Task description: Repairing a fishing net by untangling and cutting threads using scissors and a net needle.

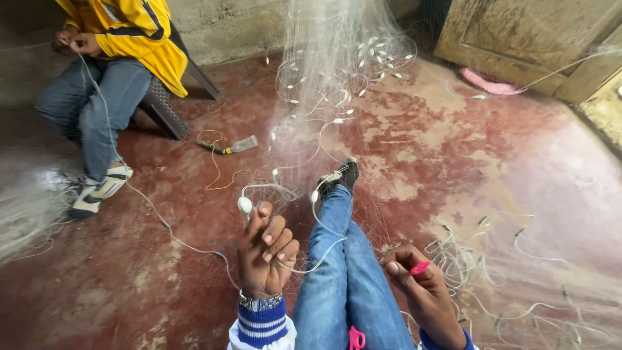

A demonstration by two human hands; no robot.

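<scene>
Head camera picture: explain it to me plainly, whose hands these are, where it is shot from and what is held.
The single view comes from a camera on a person's head, looking down at their own hands and outstretched leg in jeans. The left hand pinches a white cord with a small white float. The right hand holds a small pink tool. A fine fishing net with floats spreads over the red floor. Another person in a yellow jacket sits at upper left, handling a cord too. Pink scissors lie on the lap.

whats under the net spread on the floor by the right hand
Red worn floor shows through the fine net, with white cord loops on it. What the bunched part near the right hand covers cannot be seen.
</scene>
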